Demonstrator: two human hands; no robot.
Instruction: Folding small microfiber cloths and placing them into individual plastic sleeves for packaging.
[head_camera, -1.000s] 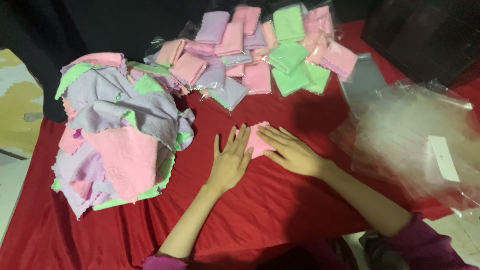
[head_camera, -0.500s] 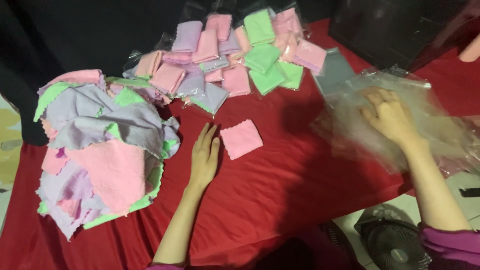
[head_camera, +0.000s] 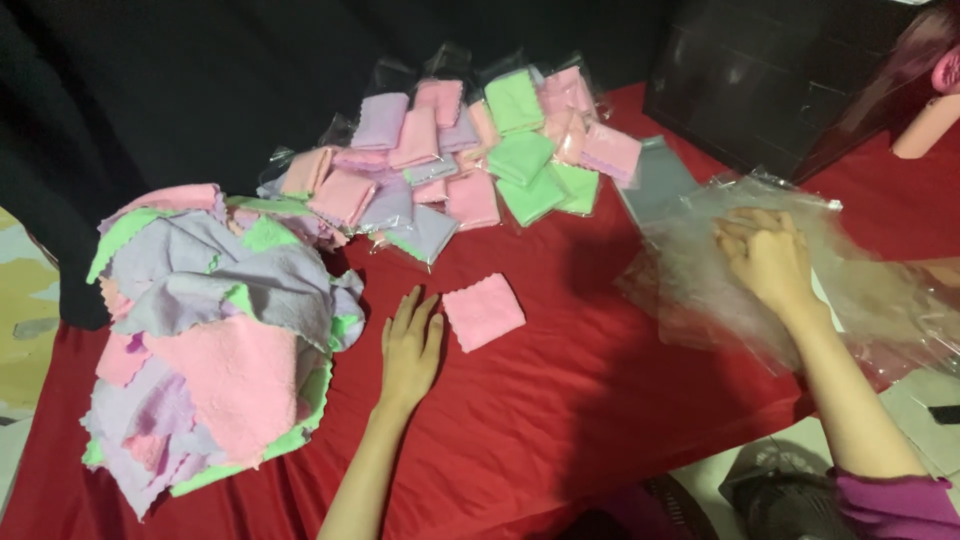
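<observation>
Left hand (head_camera: 410, 345) flat, fingers loose, palm down on red cloth (head_camera: 560, 400) over worktop, grasping nothing. Folded pink square cloth (head_camera: 483, 311) just right of its fingertips. Right hand (head_camera: 768, 258) open, pressed on heap of clear plastic bags (head_camera: 720, 300), far right. Loose pile of pink, lilac, green cloths (head_camera: 210, 330) at left; bagged cloths (head_camera: 450, 160) at far centre.

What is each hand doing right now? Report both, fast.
Left hand: open, flat on the red cloth, beside the folded pink square cloth.
Right hand: open, resting on the pile of clear plastic bags, gripping nothing.
</observation>
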